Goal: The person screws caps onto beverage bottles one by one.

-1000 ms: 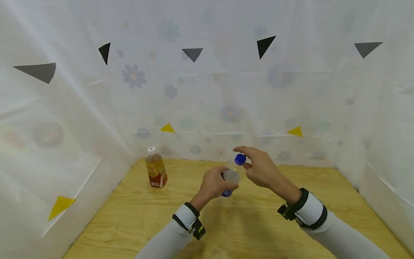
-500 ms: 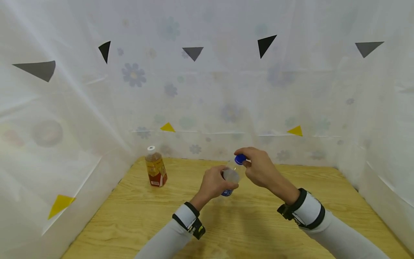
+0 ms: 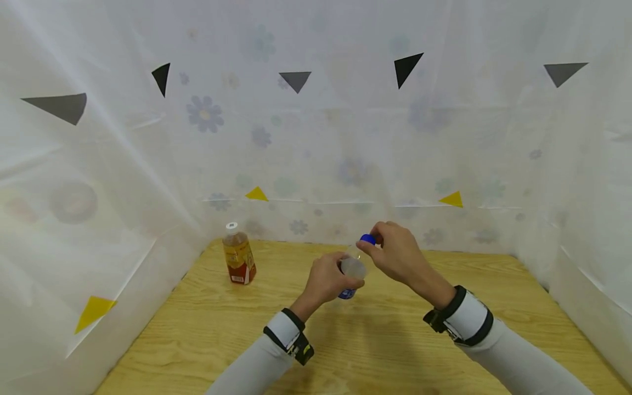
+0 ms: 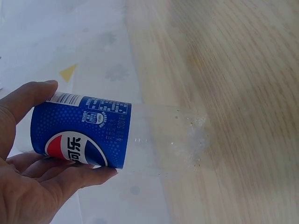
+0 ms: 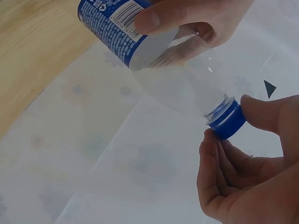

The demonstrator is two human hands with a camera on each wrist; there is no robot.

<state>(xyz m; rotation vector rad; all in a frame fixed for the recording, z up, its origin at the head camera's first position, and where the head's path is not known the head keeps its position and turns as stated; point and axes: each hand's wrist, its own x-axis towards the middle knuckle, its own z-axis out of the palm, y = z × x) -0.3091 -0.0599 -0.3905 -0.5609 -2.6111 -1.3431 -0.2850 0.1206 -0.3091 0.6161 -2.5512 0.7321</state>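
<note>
My left hand (image 3: 326,281) grips a clear plastic bottle (image 4: 161,137) round its blue Pepsi label (image 4: 86,128). No drink shows in its clear lower part in the left wrist view. The bottle is tilted, its neck toward my right hand (image 3: 399,257). Thumb and fingers of the right hand pinch the blue cap (image 5: 229,122), which sits on the bottle's neck in the right wrist view. Part of the label is hidden behind the left fingers in the head view.
A second bottle (image 3: 239,258), with amber drink, a yellow and red label and a white cap, stands upright at the back left of the wooden table (image 3: 197,340). White flowered sheeting (image 3: 316,153) encloses the back and sides.
My right thumb and fingers have shifted round the blue cap, from spread apart beside it to pinching it. The left hand and the bottle hold their place.
</note>
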